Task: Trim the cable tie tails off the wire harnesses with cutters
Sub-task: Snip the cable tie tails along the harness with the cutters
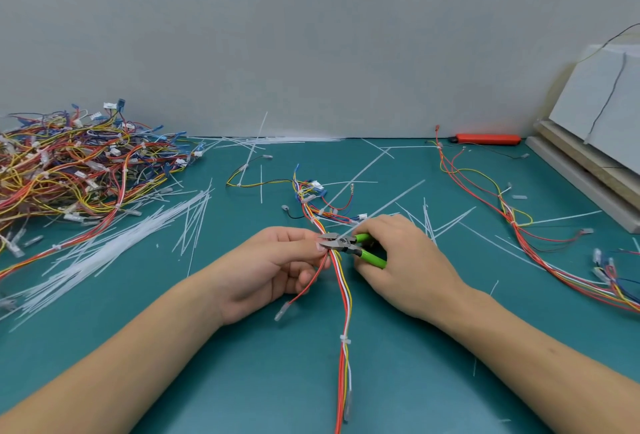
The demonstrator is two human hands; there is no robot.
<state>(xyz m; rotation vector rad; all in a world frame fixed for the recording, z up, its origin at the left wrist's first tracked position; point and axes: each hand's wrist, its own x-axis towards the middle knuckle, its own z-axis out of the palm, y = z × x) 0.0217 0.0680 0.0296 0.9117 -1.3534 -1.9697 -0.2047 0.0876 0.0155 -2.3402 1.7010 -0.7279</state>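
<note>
Upper left of frame: a heap of wire harnesses [69,163] lies on the tabletop [173,347]; whether it is finished work or work still waiting cannot be told. Just right of it and lower, a fan of loose white cable ties [114,243] spreads toward the centre, with more strays scattered across the middle.

Centre: the left hand [273,267] pinches the harness being worked [341,281] between thumb and fingertips, right where the cutter tips meet it. Judgement: this grip steadies the bundle and presents the tie head so the tail can be cut close. One red branch wire droops from this hand toward the lower centre. A tie [345,341] further down the same bundle looks already cut short.

Right of centre: the right hand [401,260] is wrapped round the green handles of the cutters [343,244]; the jaws stand slightly apart at the bundle. The tail itself is too small to make out between them. Judgement: cut is about to be made, not yet done.

Right of frame: a second harness [519,225] lies stretched out with long white tie tails on it, probably queued for trimming. Upper right: a red tool [488,139] near the wall, and boards [588,170] leaning.
</note>
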